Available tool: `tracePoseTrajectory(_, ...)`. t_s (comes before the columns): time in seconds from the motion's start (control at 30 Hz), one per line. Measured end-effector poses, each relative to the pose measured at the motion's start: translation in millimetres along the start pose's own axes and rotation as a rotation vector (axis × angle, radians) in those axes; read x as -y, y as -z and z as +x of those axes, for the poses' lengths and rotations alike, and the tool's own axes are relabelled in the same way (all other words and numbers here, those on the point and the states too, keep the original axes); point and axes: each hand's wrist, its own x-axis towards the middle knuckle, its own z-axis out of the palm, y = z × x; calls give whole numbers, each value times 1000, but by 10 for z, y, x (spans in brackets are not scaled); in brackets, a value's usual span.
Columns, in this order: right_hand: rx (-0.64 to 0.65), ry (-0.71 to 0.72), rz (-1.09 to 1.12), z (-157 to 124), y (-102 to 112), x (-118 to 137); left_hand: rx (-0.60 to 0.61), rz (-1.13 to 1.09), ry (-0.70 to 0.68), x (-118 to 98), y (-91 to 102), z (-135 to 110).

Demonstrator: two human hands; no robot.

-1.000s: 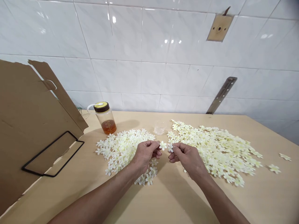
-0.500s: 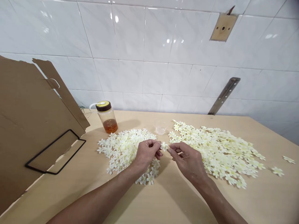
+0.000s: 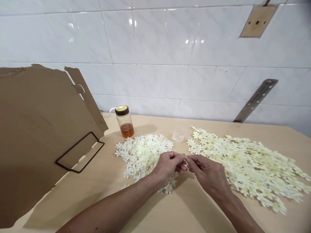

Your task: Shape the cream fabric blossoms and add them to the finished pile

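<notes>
My left hand (image 3: 170, 166) and my right hand (image 3: 209, 171) meet fingertip to fingertip above the table, both pinched. Between them is a small artificial flower (image 3: 186, 158), pale and mostly covered by the fingers. Beneath and beyond my left hand lies a heap of white artificial flowers (image 3: 143, 152), partly hidden by my wrist. A wider spread of pale yellow-white flowers (image 3: 252, 171) covers the table beside my right hand. Just beyond the hands stands a small clear cup (image 3: 178, 136); I cannot make out what it holds.
A lidded bottle (image 3: 125, 123) of amber liquid stands at the back left. Cardboard (image 3: 48, 129) leans upright along the left, with a black wire frame (image 3: 80, 152) against its base. A tiled wall (image 3: 150, 81) closes the back, and a metal bracket (image 3: 256, 100) is on it.
My hands have drawn together, and the flower, plainly visible between them before, is now mostly covered by fingers. The whole view has shifted, so the scene sits further right.
</notes>
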Motion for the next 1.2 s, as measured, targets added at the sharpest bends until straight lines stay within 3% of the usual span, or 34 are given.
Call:
tracePoseTrajectory(0.53,-5,25,-98,-8,-25,62,35,110,-78,31,26,25)
tracePoseTrajectory(0.8,9,-293,270,8,-69,8,26,25,-46,34,9,34)
tracePoseTrajectory(1.2,26,-407,571,80,-20,-57,-41,61,-98,-28,57,73)
